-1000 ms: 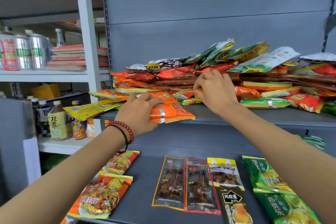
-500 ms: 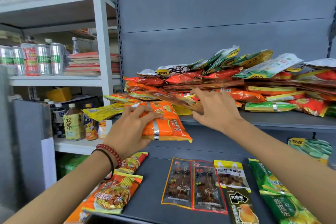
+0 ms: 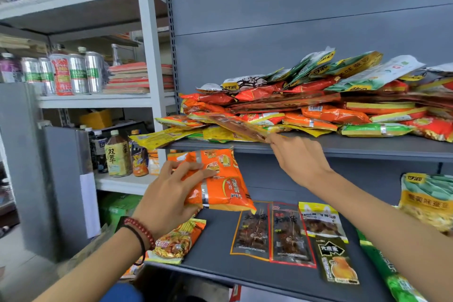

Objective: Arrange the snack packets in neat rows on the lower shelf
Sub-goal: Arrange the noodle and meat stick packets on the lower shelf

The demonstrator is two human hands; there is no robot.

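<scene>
My left hand [image 3: 169, 200] grips an orange snack packet [image 3: 225, 186] in the air above the left part of the lower shelf [image 3: 215, 247]. My right hand [image 3: 297, 157] pinches the end of a long brown transparent packet [image 3: 239, 126] that slants out of the heaped pile of packets [image 3: 318, 105] on the upper shelf [image 3: 355, 147]. On the lower shelf lie a noodle packet [image 3: 176, 243], two dark skewer packets [image 3: 272, 230], a yellow-topped packet [image 3: 321, 220], a black packet [image 3: 338, 262] and green packets [image 3: 392, 277] at the right.
A white rack [image 3: 147, 56] at the left carries cans [image 3: 76, 73], stacked books [image 3: 130, 78] and drink bottles [image 3: 117, 154]. A grey panel [image 3: 63, 179] stands at the lower left. A green and yellow packet [image 3: 429, 201] leans at the right edge.
My left hand has pulled the orange packet off the upper shelf and lowered it. My right hand has drawn the brown packet partly out of the pile. The view has shifted left.
</scene>
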